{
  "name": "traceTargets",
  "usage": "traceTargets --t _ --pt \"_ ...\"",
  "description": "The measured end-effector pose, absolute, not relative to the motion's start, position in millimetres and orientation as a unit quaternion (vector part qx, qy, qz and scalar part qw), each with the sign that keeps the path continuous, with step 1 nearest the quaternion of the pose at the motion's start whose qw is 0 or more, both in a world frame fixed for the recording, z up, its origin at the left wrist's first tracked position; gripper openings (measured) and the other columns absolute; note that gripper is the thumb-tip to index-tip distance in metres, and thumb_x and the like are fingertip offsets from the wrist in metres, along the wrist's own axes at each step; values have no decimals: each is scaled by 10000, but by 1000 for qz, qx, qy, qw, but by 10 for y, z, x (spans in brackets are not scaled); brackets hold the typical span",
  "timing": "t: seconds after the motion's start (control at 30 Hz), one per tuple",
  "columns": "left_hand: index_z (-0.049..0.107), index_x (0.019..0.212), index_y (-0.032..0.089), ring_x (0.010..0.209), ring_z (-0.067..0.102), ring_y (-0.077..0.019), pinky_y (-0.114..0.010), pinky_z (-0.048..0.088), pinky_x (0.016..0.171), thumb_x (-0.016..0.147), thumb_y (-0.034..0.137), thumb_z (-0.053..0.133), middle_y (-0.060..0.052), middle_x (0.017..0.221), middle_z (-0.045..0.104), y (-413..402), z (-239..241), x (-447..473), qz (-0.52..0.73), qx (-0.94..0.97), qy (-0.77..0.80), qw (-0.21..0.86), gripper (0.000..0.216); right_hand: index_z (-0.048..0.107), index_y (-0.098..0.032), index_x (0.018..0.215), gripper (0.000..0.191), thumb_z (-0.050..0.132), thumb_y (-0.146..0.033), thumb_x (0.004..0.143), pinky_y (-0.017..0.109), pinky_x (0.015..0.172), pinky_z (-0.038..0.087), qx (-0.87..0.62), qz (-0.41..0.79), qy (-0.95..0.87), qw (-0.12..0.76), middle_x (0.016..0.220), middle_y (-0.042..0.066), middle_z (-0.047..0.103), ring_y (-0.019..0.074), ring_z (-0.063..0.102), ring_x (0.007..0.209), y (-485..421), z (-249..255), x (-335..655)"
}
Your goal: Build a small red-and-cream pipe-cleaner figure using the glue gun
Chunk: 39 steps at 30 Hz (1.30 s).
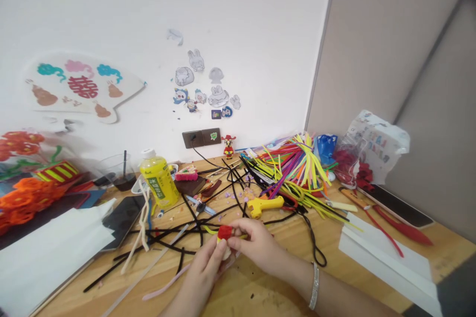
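Near the front of the table, both my hands hold one small red fuzzy craft piece (224, 232) with a pale lower part; a yellow-green strand shows on either side of it. My left hand (207, 263) pinches the piece from below and the left. From the right, the fingers and thumb of my right hand (258, 245) close on its edge. My fingers hide part of the piece. A pink pipe cleaner (163, 287) runs under my left hand. Behind the hands lie black pipe cleaners (163, 230) and a yellow glue gun (266, 204).
A yellow drink bottle (159, 181) stands at the left, near a plastic cup (123, 173) and orange pipe-cleaner flowers (24, 198). A heap of coloured pipe cleaners (293, 163) covers the back right. White paper (52, 252) lies at left; red-handled scissors (401, 225) lie at right.
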<state>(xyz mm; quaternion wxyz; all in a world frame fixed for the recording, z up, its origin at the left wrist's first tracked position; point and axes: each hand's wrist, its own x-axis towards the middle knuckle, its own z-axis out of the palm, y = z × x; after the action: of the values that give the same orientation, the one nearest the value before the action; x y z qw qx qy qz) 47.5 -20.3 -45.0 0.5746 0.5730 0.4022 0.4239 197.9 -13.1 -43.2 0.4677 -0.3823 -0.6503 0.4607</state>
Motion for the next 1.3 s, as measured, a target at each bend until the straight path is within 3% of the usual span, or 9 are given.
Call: traceTargets --t 0.13,0.23,0.43,0.6,0.77,0.9,1.1,1.23,1.3 --pt "664 858 194 865 558 -223 -254 405 782 749 406 582 -41 869 680 -203 -388 484 432 612 444 492 252 633 -169 935 183 578 -169 760 241 643 415 -439 356 -684 461 788 12 613 149 539 721 -180 -393 1965" --pt "663 857 198 743 563 -192 -232 417 682 741 394 600 -18 762 667 -170 -424 487 450 598 441 496 237 630 -178 948 189 576 -163 767 253 686 428 -444 341 -694 453 838 20 639 159 561 758 -185 -370 1976" --pt "659 874 170 588 525 -140 -220 403 541 631 444 702 -14 699 634 -132 -495 510 471 465 348 664 369 653 -184 986 223 586 -155 775 267 754 447 -391 353 -725 444 934 48 660 178 589 858 -138 -268 2099" --pt "651 878 143 452 429 -83 -196 338 460 685 423 672 7 577 574 -172 -456 526 457 445 320 701 341 682 -177 932 169 585 -204 796 262 728 449 -365 353 -738 445 861 49 675 167 601 797 -108 -223 2184" --pt "650 847 150 495 444 -90 -196 344 475 704 403 665 -12 628 591 -213 -413 543 450 444 295 717 291 672 -133 742 122 605 -231 768 233 587 449 -372 423 -678 471 670 22 629 133 578 620 -89 -299 2166" --pt "641 865 169 513 445 -91 -191 352 508 736 399 637 14 566 545 -227 -390 534 432 454 273 730 264 616 -126 736 263 679 -376 688 235 517 456 -355 543 -590 479 605 -2 585 119 562 528 -79 -332 2124" --pt "630 792 149 522 455 -88 -198 372 502 774 404 589 -28 667 588 -250 -365 481 380 484 242 750 259 620 -125 956 448 713 -430 641 218 533 460 -280 631 -575 440 774 27 597 99 555 591 -97 -314 2130" --pt "636 749 130 490 449 -80 -196 371 468 759 414 601 -39 672 597 -232 -351 474 354 471 259 765 286 624 -117 925 419 680 -447 673 247 542 469 -252 637 -592 423 784 38 599 104 557 564 -120 -298 2133" --pt "633 676 123 469 453 -81 -195 372 453 707 429 650 -23 614 586 -190 -371 480 374 464 284 752 308 623 -138 911 338 667 -401 704 262 578 473 -283 576 -622 448 812 34 590 127 568 628 -128 -270 2132"
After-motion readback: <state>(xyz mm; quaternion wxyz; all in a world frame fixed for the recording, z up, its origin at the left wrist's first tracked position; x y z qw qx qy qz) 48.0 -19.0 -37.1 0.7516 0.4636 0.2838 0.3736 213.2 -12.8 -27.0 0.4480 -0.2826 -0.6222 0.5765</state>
